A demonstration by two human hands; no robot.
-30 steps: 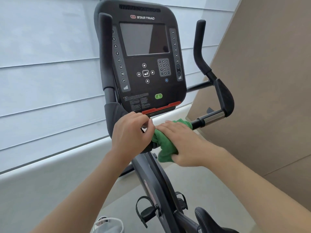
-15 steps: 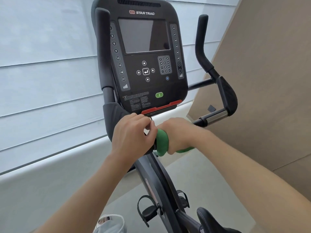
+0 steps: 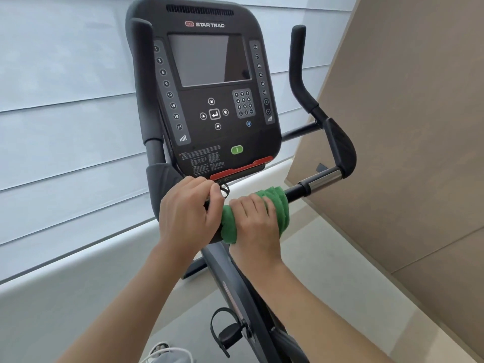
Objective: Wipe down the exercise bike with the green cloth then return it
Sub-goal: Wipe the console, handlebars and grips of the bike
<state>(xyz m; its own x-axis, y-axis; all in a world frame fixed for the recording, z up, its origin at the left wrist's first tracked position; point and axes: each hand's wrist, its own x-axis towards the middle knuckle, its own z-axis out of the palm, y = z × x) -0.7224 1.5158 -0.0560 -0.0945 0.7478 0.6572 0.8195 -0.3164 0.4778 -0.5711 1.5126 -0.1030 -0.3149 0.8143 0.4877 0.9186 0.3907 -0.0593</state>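
Pale window blinds [image 3: 65, 127] behind, tan wall panel [image 3: 406, 153] at right, perhaps a shoe [image 3: 167, 353] at the bottom edge

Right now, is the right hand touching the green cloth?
Touching. The head view shows the right hand with its fingers curled over the green cloth, which is wrapped around the handlebar.

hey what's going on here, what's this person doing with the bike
A person is wiping down an exercise bike. Their right hand grips a green cloth wrapped around the bike's horizontal handlebar, just below the console. Their left hand holds the bar beside it, close to the centre post, apparently to steady things. The cloth sits on the inner part of the bar; the chrome section further out is bare.
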